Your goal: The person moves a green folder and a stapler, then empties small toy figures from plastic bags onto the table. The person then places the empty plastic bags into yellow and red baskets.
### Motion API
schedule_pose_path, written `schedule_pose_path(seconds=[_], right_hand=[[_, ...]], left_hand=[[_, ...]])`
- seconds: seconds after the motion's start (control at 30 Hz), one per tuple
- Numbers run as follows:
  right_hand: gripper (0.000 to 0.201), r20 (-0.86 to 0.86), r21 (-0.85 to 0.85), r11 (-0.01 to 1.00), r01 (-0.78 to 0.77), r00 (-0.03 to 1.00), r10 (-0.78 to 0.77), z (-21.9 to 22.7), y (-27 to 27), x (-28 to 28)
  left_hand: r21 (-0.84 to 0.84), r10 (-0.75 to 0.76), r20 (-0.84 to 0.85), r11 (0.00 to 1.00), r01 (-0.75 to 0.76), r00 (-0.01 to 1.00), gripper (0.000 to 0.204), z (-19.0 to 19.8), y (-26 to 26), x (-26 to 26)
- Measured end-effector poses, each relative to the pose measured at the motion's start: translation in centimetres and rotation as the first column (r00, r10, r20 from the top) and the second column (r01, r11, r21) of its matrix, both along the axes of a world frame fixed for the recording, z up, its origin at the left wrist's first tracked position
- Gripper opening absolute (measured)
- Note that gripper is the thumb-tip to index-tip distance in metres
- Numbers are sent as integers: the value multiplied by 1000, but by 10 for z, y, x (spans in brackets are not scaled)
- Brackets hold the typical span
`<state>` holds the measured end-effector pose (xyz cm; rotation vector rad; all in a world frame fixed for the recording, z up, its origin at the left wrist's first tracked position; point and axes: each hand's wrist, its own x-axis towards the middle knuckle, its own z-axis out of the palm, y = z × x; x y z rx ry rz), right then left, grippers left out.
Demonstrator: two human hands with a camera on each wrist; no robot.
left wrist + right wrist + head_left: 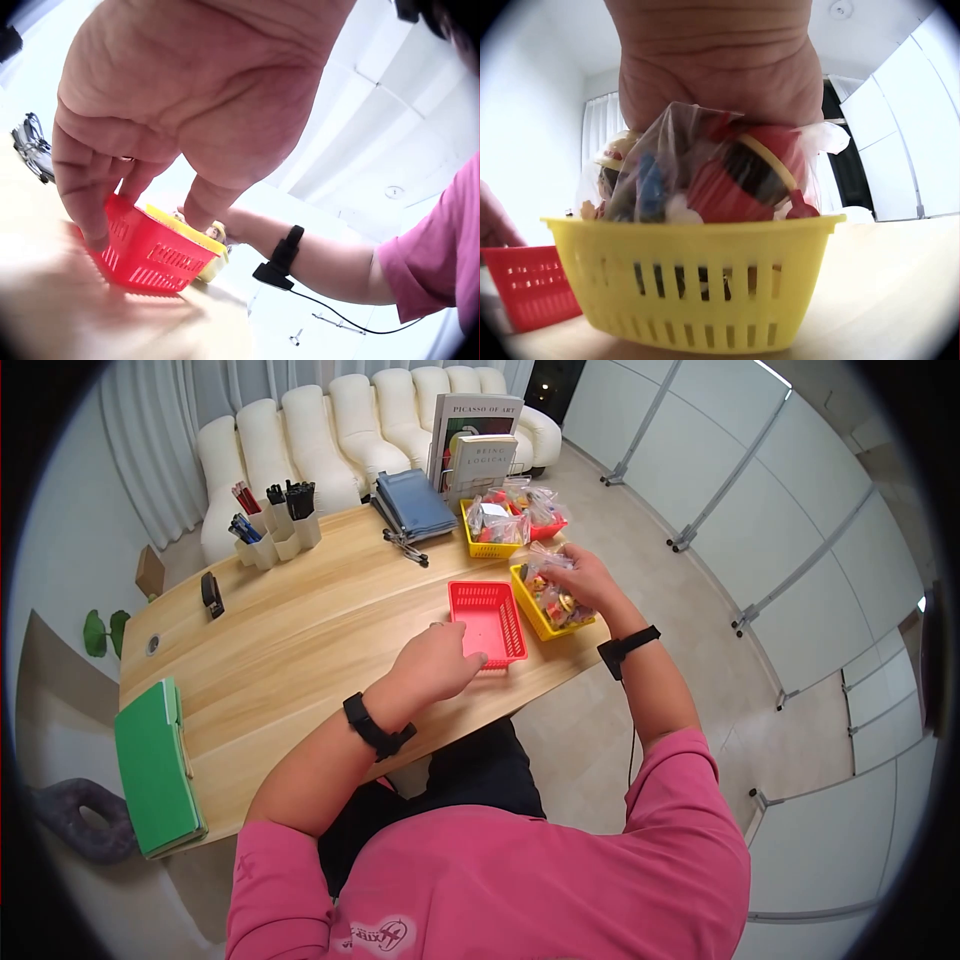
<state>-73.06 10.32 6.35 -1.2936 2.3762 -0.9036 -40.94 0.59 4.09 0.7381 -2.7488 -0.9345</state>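
Observation:
The left hand [432,663] grips the near-left rim of a red slotted basket [154,259], fingers over its side and thumb at the near edge. Bare red floor shows inside that basket in the head view. Over a yellow basket [694,281], the right hand [588,580] pinches the top of a clear plastic bag [545,558]. Colourful small toys in bags, one red and black piece [742,176] among them, fill the yellow basket above its rim. The right fingertips are hidden in the right wrist view. Both baskets stand side by side on the wooden table.
Behind stand a second yellow basket [493,548] and another red basket [550,530], both with bagged items. Farther back are books [478,445], a blue folder [415,503] and pen holders [285,540]. A stapler [211,595] and green folder [158,770] lie left.

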Motion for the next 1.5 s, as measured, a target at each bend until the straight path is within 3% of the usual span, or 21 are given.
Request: schedule_pose_path(seconds=[0.17,0.27,0.37,0.43,0.5,0.57,0.6,0.67,0.7,0.73,0.8,0.87,0.93,0.97,1.13,1.27,1.3,1.37,1.4,1.43,1.5], right_hand=[[47,-56,18,999,-36,998,37,9,-8,16],[49,-40,10,1000,-22,999,23,18,-7,23],[51,-12,-75,997,-14,1000,13,28,-7,26],[54,-156,-66,998,12,987,-22,44,-9,32],[54,-167,-90,996,10,986,-25,66,-12,47],[55,-131,-129,992,-14,991,-3,84,-18,59],[55,-134,-127,992,-26,991,9,90,-22,69],[52,-196,-143,986,-89,979,60,103,-37,93],[52,-198,-145,984,-104,977,74,108,-45,109],[51,-188,-127,981,-148,975,123,111,-51,128],[52,-229,-97,964,-246,948,219,109,-66,163],[56,-127,-31,945,-327,939,321,94,-86,199],[61,-126,26,921,-388,913,389,67,-112,233],[63,58,37,907,-418,907,416,57,-118,253],[53,235,-115,854,-507,822,520,-38,-174,326],[63,340,-86,807,-584,744,575,-40,-183,341],[69,205,-49,733,-679,711,672,-37,-182,331],[76,-34,50,724,-688,723,690,-10,-152,305],[85,-45,61,735,-675,734,678,3,-135,285],[81,-185,-55,785,-617,779,599,10,-113,267],[66,-219,-77,895,-439,883,415,27,-72,223]], left_hand=[[96,94,-89,992,-86,992,39,-7,-10,3],[28,117,-116,993,-115,986,38,-11,-16,11],[74,165,-122,985,-157,979,39,-6,-11,20],[78,175,-131,983,-166,976,40,-11,-9,23],[85,183,-140,981,-173,973,43,-21,-9,21],[302,206,-190,943,-142,960,50,-33,-9,15],[304,218,-193,940,-153,957,50,-37,-6,12],[745,305,-297,667,20,905,70,-36,0,9],[734,303,-285,679,4,909,90,-33,0,14],[732,314,-286,682,-5,905,90,-21,1,26],[588,329,-121,784,-199,937,100,-3,0,56],[585,412,-222,782,-218,884,110,-33,-13,78],[199,510,-469,857,-476,721,121,-40,-21,106],[190,499,-467,863,-468,730,121,-38,-23,120],[-58,501,-405,821,-568,765,140,-19,-29,168],[-193,497,-305,803,-564,812,129,-28,-47,179],[-199,462,-373,807,-556,805,126,-38,-55,180],[-160,448,-359,835,-527,819,125,-46,-66,180],[-119,437,-350,857,-502,829,124,-47,-71,180],[-111,436,-353,859,-500,828,124,-48,-76,180],[-112,464,-282,853,-509,840,118,-48,-83,178]])
